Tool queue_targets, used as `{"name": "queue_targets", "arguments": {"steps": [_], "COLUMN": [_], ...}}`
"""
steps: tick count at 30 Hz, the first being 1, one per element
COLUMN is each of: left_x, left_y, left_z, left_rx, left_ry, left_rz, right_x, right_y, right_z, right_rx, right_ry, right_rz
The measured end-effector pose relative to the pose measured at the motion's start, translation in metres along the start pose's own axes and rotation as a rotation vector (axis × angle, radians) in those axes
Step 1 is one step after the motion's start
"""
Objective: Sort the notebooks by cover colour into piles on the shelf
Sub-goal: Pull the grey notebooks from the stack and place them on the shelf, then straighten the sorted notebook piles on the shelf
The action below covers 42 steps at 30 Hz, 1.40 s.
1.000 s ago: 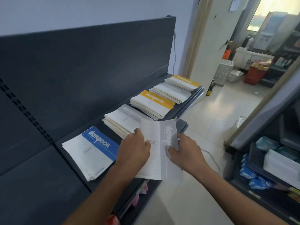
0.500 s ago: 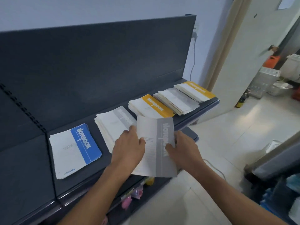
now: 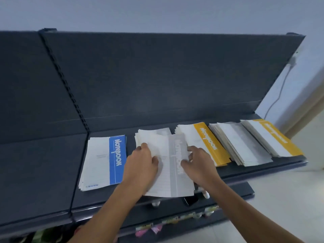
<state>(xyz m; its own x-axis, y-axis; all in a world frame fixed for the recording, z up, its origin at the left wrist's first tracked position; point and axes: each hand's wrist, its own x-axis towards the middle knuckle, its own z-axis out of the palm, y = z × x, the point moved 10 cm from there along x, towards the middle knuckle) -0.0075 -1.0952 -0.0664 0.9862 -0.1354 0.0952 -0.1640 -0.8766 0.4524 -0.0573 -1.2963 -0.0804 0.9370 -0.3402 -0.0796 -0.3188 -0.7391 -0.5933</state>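
At six o'clock, over the shelf [image 3: 105, 199] front, the left hand [image 3: 142, 165] curls on a grey notebook [image 3: 173, 169]'s left edge and the right hand [image 3: 198, 163] pinches its right edge. The notebook overlaps the grey pile [image 3: 152, 135] behind. At nine o'clock lies the blue pile [image 3: 105, 160]; toward two o'clock, a yellow pile [image 3: 206, 142], a second grey pile [image 3: 242, 142] and a second yellow pile [image 3: 270, 137].

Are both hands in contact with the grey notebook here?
Touching. The head view shows the left hand gripping the grey notebook on its white side and the right hand pinching its grey band.
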Motion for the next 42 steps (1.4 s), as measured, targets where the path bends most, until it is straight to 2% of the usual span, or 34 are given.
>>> {"name": "queue_targets", "arguments": {"steps": [10, 14, 19, 30, 34, 38, 40, 42], "left_x": [0.049, 0.054, 0.053, 0.036, 0.028, 0.022, 0.021, 0.022], "left_y": [-0.024, -0.031, -0.024, -0.048, -0.070, -0.105, -0.128, -0.152], "left_z": [0.012, 0.024, 0.025, 0.015, 0.000, -0.023, -0.033, -0.043], "left_rx": [0.010, 0.034, 0.153, 0.172, 0.143, 0.123, 0.114, 0.118], "left_ry": [0.057, 0.024, 0.070, 0.085, 0.110, 0.139, 0.134, 0.131], "left_rz": [-0.085, -0.118, -0.072, -0.178, -0.235, -0.285, -0.305, -0.329], "right_x": [0.079, 0.087, 0.095, 0.094, 0.083, 0.062, 0.053, 0.049], "right_y": [-0.035, -0.030, -0.030, -0.041, -0.071, -0.114, -0.132, -0.143], "right_z": [0.022, 0.038, 0.054, 0.055, 0.055, 0.076, 0.093, 0.116], "right_rx": [-0.177, -0.236, -0.282, -0.370, -0.292, -0.143, -0.072, 0.042], "right_ry": [-0.001, -0.046, -0.098, -0.062, -0.061, -0.168, -0.238, -0.349], "right_rz": [-0.124, -0.120, -0.171, -0.273, -0.377, -0.465, -0.463, -0.386]}}
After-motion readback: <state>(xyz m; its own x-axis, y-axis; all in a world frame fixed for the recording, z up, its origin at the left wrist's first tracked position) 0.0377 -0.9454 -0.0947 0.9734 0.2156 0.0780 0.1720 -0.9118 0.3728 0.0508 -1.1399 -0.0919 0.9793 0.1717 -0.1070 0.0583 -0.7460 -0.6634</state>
